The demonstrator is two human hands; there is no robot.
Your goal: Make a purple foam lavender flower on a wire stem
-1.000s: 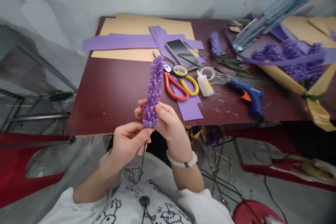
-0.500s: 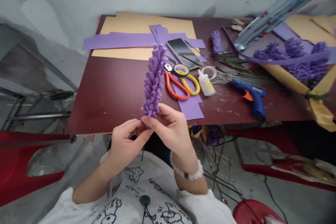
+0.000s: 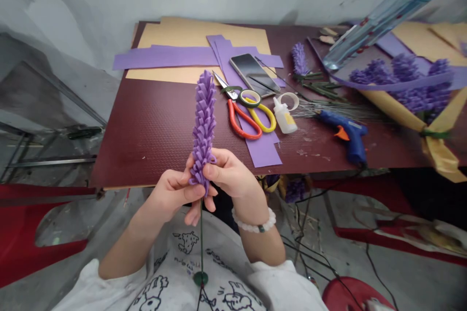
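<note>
A purple paper lavender flower (image 3: 203,121) stands upright between my hands, its looped petals wound around a thin green stem (image 3: 202,238) that runs down in front of my shirt. My left hand (image 3: 178,194) pinches the base of the bloom from the left, thumb in front. From the right, my right hand (image 3: 228,172) grips the lower petals between thumb and fingers. Just beyond the flower lie scissors (image 3: 244,119) with one red and one yellow handle, and a roll of dark green tape (image 3: 250,98) rests on them.
Purple strips (image 3: 168,57) lie over tan sheets (image 3: 160,34). Near them are a phone (image 3: 253,74), glue bottle (image 3: 284,116), blue glue gun (image 3: 345,133), wires (image 3: 328,109) and a finished flower (image 3: 299,58). A wrapped bouquet (image 3: 404,87) and clear tube (image 3: 379,24) stand right.
The flower has shifted slightly left and down and turned more upright. My fingers have moved on its base, with some left fingers now showing below it; more of the stem and the scissor blades shows.
</note>
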